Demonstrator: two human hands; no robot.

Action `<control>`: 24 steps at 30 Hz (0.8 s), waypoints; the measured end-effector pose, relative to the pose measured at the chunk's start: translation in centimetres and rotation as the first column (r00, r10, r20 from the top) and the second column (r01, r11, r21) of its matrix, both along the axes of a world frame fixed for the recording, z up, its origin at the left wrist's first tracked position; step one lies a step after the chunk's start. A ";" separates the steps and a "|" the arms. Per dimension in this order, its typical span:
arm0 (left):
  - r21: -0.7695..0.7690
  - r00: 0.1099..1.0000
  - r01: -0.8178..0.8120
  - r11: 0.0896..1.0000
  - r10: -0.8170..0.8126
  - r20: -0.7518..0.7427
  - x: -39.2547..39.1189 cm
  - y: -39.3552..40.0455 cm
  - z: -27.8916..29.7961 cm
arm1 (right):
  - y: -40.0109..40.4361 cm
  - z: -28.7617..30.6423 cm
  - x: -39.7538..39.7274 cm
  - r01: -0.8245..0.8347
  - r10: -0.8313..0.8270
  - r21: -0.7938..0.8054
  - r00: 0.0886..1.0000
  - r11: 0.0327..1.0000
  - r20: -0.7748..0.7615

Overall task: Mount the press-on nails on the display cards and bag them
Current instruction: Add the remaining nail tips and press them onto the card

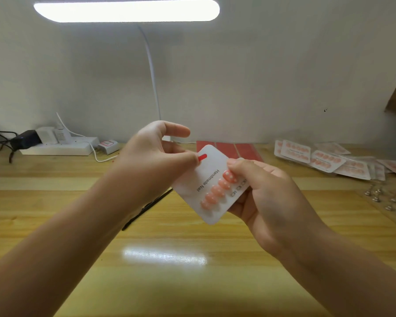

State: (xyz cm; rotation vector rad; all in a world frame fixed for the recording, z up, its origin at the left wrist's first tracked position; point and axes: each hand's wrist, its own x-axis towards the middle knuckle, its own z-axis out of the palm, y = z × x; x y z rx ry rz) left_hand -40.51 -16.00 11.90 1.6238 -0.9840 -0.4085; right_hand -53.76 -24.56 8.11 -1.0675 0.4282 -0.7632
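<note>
Your right hand (268, 193) grips the display card (212, 183), held above the counter (169, 271), a row of pink nails (216, 189) on it. Your left hand (156, 156) pinches a red strip (202, 157) at its top edge. Bagged cards (329, 160) lie far right.

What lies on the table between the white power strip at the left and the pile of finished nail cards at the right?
In the head view, between the power strip and the pile of finished cards lie a small white box and red sheets, partly hidden by the hands.
</note>
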 end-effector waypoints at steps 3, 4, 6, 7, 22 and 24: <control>0.012 1.000 -0.012 1.000 0.012 0.004 0.1 -0.1 -0.2 | 0.3 -0.1 0.1 0.013 -0.013 -0.028 1.000 1.000 -0.003; 0.012 1.000 -0.018 1.000 0.017 0.009 0.1 -0.1 -0.2 | 0.4 -0.1 0.1 0.025 -0.026 -0.045 1.000 0.999 -0.012; 0.008 1.000 -0.028 1.000 0.028 0.013 0.1 -0.2 -0.3 | 0.5 -0.2 0.1 0.046 -0.049 -0.093 0.998 0.995 -0.028; 0.006 0.999 -0.031 0.999 0.031 0.013 0.1 -0.2 -0.3 | 0.5 -0.3 0.2 0.054 -0.057 -0.114 0.998 0.992 -0.030; -0.003 0.999 -0.038 0.999 0.038 0.012 0.2 -0.3 -0.5 | 1.0 -0.6 0.1 0.027 -0.043 -0.233 0.997 0.972 -0.064; -0.003 0.999 -0.037 0.999 0.037 0.030 0.2 -0.3 -0.6 | 0.9 -0.6 0.0 0.017 -0.032 -0.229 0.998 0.973 -0.063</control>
